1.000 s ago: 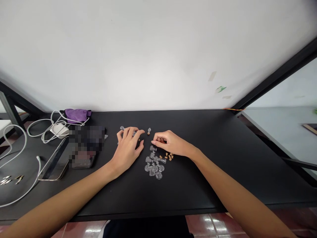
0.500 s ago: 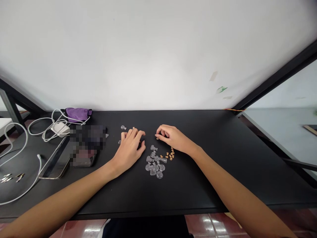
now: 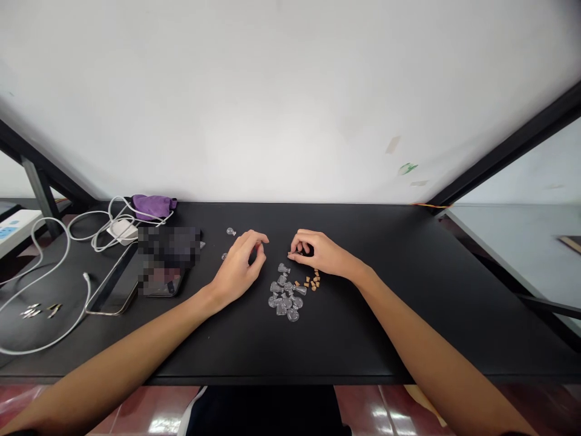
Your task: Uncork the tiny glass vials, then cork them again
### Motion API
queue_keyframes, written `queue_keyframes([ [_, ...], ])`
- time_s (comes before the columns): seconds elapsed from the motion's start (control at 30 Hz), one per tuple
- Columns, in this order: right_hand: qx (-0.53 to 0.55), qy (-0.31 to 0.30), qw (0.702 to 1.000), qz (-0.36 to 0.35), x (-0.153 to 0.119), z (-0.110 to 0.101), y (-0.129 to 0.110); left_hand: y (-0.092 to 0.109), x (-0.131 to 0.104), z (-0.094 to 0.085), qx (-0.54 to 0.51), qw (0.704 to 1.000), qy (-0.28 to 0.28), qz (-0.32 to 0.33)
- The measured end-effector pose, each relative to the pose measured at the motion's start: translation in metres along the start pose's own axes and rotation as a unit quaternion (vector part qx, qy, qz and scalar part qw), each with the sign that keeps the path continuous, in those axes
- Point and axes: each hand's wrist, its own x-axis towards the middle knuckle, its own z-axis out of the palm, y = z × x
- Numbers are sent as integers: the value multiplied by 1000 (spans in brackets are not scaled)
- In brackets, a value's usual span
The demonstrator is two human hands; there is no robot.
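My left hand [image 3: 242, 263] is raised just over the black table with curved fingers, and a gap shows between thumb and forefinger. Across from it, my right hand [image 3: 318, 254] has thumb and fingertips pinched together; whatever they hold is too small and covered to make out. Between and below the hands lies a pile of small clear flask-shaped bottles [image 3: 287, 301]. Several tiny tan corks [image 3: 314, 283] are scattered at the pile's right, under my right wrist. Beyond my left hand rests a small round clear bottle [image 3: 231, 231], with another one [image 3: 224, 257] partly hidden by that hand.
On the left are a dark-screened phone [image 3: 113, 284], a blurred-out dark item [image 3: 167, 245], a purple cloth pouch [image 3: 153, 206], a white charger [image 3: 122, 230] and looping white cable [image 3: 68, 339]. Small metal pieces [image 3: 31, 311] lie far left. A white wall [image 3: 290, 109] rises behind the table.
My left hand has drawn its fingers in from a spread pose, thumb and forefinger now nearer each other. My right hand stays pinched near the same spot. The view has shifted slightly.
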Motion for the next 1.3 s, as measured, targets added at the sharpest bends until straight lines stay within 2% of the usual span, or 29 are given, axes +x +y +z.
queue_keyframes([
  [0.17,131,52,989,36,1,5,-12,6,-2,1,70,994,-29,82],
  [0.3,258,30,965,43,1,14,-24,11,-1,0,104,987,-53,109],
  [0.4,304,17,952,23,1,19,-30,11,0,-1,105,983,-68,132],
  [0.57,326,13,945,32,2,19,-32,10,1,4,90,983,-53,151],
  [0.77,360,36,931,49,2,16,-35,13,3,13,105,984,-8,146],
  [1.03,337,65,939,3,2,17,-28,13,4,12,83,984,6,160],
  [1.3,310,6,950,-26,-1,10,-30,7,-2,13,21,988,12,151],
])
